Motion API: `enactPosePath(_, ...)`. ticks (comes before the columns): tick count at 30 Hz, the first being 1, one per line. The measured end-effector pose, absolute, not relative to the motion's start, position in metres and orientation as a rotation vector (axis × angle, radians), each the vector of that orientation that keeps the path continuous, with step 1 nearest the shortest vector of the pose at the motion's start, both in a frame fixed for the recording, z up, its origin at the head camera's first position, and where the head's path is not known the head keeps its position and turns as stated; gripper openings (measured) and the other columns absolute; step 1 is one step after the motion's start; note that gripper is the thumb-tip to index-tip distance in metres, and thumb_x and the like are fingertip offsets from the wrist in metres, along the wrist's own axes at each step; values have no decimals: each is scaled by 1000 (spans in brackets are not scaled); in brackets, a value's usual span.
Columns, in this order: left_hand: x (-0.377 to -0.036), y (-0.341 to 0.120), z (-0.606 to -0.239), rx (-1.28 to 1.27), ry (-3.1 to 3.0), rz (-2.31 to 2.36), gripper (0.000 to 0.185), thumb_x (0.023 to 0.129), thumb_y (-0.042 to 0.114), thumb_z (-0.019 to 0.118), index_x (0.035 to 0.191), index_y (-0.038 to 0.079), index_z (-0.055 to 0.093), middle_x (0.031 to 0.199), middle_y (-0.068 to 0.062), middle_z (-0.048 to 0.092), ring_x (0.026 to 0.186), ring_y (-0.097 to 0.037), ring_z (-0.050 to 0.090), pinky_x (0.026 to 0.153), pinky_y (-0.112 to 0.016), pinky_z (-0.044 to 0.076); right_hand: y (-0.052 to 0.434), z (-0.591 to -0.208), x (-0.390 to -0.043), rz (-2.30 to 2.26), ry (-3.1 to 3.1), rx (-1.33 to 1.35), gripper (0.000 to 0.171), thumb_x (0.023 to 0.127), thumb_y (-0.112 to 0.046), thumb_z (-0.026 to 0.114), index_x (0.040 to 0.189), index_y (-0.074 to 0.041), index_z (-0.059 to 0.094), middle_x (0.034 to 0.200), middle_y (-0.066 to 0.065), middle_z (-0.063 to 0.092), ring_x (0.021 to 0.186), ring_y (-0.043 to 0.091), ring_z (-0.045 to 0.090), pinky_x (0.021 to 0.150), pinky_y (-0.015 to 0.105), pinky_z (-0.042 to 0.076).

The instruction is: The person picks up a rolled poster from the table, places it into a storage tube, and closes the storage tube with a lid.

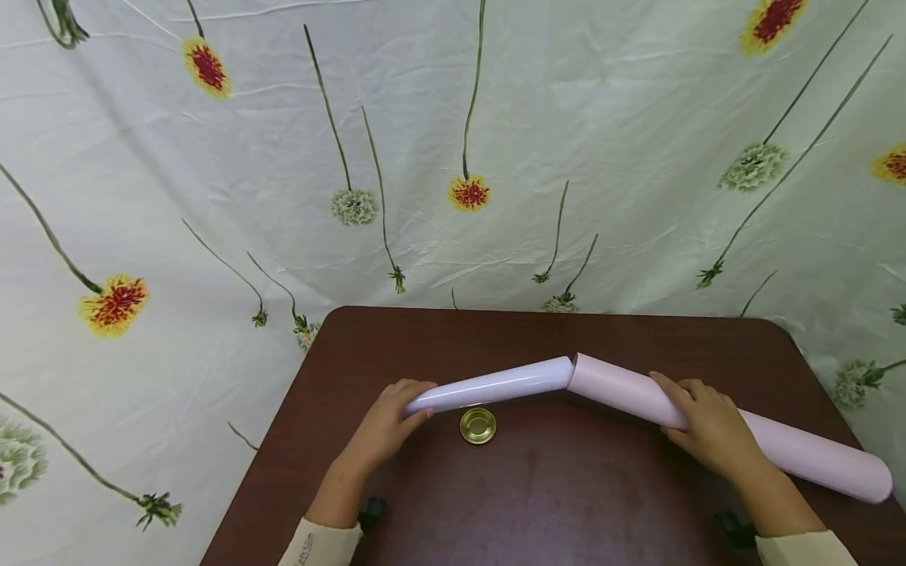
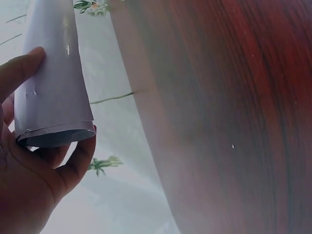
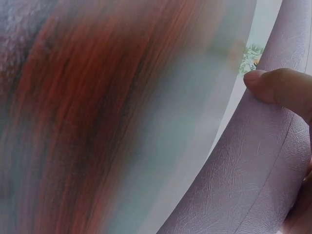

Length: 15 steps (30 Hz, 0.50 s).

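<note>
Left hand [image 1: 385, 424] wrapped around near end of white tube [image 1: 495, 385]; right hand [image 1: 708, 428] curled over pink tube [image 1: 778, 444]. 2 long axes almost in line, tips touching between the fingers, above the table [image 1: 566, 487].

The head camera is looking forward and down from above the near edge of the brown table [image 1: 566, 487], taking in the whole tabletop in the lower half of the frame and the flowered cloth [image 1: 212, 196] filling the upper half. The left wrist camera is sitting very close behind the left hand [image 2: 29, 185], facing along the white tube [image 2: 53, 97], with the table at right. The right wrist camera is pressing close to the pink tube [image 3: 253, 180] at lower right, and both wrist views are sharing blurred table and cloth.
</note>
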<state>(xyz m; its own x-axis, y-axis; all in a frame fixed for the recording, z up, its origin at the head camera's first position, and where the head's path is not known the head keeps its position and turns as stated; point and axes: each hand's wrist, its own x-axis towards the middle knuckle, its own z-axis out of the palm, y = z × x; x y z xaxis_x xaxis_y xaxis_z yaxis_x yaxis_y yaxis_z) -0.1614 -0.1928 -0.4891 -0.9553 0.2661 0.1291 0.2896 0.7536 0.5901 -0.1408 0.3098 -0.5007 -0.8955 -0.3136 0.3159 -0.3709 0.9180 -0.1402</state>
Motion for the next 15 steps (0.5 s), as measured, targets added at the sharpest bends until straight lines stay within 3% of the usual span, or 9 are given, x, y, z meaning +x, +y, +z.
enactPosePath(15,-163,-196,-490,-475,-2869,-1012,39,90,19,76,128,22,70,127,4,68,119,-23,60,99,-49,49,308,-502,-141,295,-2728,565,99,67,-19,93,152,-24,42,109,17,60,94,39,62,80,61,46)
